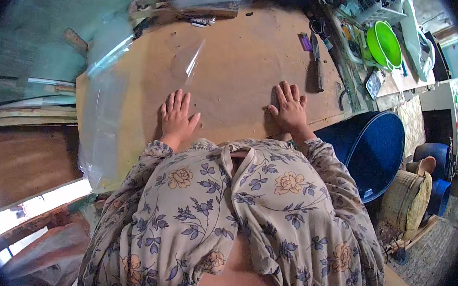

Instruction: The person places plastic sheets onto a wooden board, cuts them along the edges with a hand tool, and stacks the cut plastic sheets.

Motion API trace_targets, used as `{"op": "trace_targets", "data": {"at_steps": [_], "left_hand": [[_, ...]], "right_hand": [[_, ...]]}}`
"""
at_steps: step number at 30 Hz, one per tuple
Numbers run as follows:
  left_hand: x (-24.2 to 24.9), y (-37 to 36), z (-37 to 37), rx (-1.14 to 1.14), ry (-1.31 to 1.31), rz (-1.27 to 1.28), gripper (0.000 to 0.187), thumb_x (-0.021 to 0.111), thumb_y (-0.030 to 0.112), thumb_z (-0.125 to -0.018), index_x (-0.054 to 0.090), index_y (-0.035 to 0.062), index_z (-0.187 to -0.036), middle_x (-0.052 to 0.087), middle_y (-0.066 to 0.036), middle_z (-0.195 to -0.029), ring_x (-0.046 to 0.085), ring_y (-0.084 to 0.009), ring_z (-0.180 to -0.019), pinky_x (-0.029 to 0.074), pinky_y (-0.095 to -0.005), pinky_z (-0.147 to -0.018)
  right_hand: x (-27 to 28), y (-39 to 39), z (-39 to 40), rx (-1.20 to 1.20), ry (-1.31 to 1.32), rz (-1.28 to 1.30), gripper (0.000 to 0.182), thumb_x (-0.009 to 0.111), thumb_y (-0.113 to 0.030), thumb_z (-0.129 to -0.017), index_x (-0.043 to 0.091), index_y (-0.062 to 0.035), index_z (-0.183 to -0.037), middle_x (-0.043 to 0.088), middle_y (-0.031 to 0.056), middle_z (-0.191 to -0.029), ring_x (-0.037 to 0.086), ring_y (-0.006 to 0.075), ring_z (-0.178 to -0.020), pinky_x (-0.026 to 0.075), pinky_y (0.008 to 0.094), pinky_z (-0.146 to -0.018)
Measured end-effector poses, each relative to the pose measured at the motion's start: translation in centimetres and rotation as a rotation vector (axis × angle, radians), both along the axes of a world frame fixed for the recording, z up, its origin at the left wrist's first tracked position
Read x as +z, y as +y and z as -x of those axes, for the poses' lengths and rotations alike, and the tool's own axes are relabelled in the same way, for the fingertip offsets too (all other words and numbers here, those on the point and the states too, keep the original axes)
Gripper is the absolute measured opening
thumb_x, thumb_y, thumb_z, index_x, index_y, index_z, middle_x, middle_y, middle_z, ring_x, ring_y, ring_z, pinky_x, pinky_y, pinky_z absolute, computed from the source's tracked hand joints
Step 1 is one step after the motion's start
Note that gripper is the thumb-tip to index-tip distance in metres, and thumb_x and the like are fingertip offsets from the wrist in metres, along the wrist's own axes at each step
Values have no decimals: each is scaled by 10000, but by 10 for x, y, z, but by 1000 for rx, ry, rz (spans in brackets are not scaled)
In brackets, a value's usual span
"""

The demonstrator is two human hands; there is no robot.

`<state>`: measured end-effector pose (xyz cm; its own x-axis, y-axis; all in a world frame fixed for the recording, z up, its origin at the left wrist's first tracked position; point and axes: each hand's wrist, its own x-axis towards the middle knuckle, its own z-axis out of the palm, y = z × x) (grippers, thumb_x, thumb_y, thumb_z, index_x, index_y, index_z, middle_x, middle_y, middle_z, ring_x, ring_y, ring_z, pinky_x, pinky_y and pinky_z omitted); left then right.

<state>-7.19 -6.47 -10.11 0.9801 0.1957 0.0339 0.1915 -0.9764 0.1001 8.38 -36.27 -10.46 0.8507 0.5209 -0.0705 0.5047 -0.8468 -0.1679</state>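
- Far left: planks (24, 117) stacked edge-on beside the table, partly blurred.
- Clear plastic sheet (103, 115) draped over the table's left edge, running from the far left corner down to the near corner, glossy, creased, one flap lifted near the middle of the board.
- Brown table top (236, 62), flat, scuffed, mostly bare in the centre.
- Left hand (176, 118) palm down on the board just right of the sheet's edge, fingers spread and released, gripping nothing; whether the sheet reaches under the palm cannot tell.
- Floral sleeves and dress (233, 214) filling the lower middle, leaning against the near table edge.
- Right hand (289, 109) flat on the board near the near edge, well apart from the left, fingers extended and relaxed, nothing grasped; fingertips on a small dark patch, unclear what.
- Knife (318, 69) lying lengthwise past the right hand, blade pointing away, not touched.
- Small purple item (305, 42) just left of the knife blade, too small to identify.
- Scissors (316, 25) at the far edge, near the knife tip.
- Green bowl (384, 45) tilted on the cluttered side shelf at upper right.
- Blue barrel (372, 150) standing just right of the table, below the right elbow.
- Woven basket (409, 199) beside the barrel, on the floor.
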Motion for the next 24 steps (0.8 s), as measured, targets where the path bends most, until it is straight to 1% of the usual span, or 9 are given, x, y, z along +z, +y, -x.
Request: {"op": "trace_targets", "data": {"at_steps": [6,9,12,13,14,17,19,20,24], "left_hand": [[5,1,11,142,21,9,673,513,392,-787,264,76,-1326,196,-149,-1396,175,-328,-1283,160,-521,-996],[12,-2,16,170,77,-8,656,510,377,-789,277,66,-1318,196,-149,-1397,174,-324,-1285,157,-517,-998],[12,-7,5,79,22,-14,638,508,356,-791,292,52,-1309,201,-156,-1393,172,-334,-1283,162,-519,-995],[11,-10,-7,-70,-6,109,629,506,355,-792,300,57,-1306,208,-159,-1389,171,-338,-1283,157,-522,-995],[11,-13,-19,-220,-35,232,619,503,353,-793,309,61,-1303,214,-162,-1386,171,-342,-1282,152,-526,-995],[11,-12,-56,-119,41,131,617,500,379,-798,304,106,-1316,220,-148,-1385,154,-333,-1289,139,-531,-1007],[11,5,-78,-89,49,102,608,504,375,-796,312,117,-1312,221,-152,-1384,155,-333,-1289,134,-534,-1008],[10,17,-86,-47,72,76,600,507,371,-795,320,127,-1309,221,-156,-1382,157,-332,-1288,130,-538,-1009],[9,70,-110,-45,109,-38,604,517,368,-787,325,131,-1309,209,-155,-1389,148,-334,-1292,126,-545,-1007]], "right_hand": [[12,28,-14,85,-64,-22,604,497,-482,-777,371,-152,-1267,289,86,-1354,221,334,-1261,174,582,-981],[16,44,-19,31,-61,10,605,493,-481,-778,362,-154,-1271,275,105,-1360,226,337,-1261,164,586,-984],[10,61,-20,171,-82,-114,593,483,-487,-780,382,-152,-1259,268,120,-1362,223,339,-1265,151,583,-991],[6,65,-20,244,-69,-173,585,481,-489,-781,392,-155,-1253,266,120,-1364,216,339,-1269,147,578,-995],[3,67,-19,243,-74,-171,585,481,-489,-781,392,-155,-1253,266,120,-1364,216,339,-1269,147,578,-995],[10,72,-25,235,-57,-165,565,505,-426,-790,371,-151,-1265,318,125,-1332,250,323,-1255,190,576,-975],[26,76,-41,186,226,-77,550,500,-418,-788,383,-166,-1262,283,120,-1350,240,323,-1259,185,563,-992],[11,78,-54,161,100,-77,514,498,-394,-793,401,-179,-1250,308,121,-1326,264,308,-1246,200,560,-988],[-8,95,-125,5,-26,-144,486,488,-396,-798,415,-201,-1237,328,122,-1301,268,301,-1245,198,567,-985]]}}
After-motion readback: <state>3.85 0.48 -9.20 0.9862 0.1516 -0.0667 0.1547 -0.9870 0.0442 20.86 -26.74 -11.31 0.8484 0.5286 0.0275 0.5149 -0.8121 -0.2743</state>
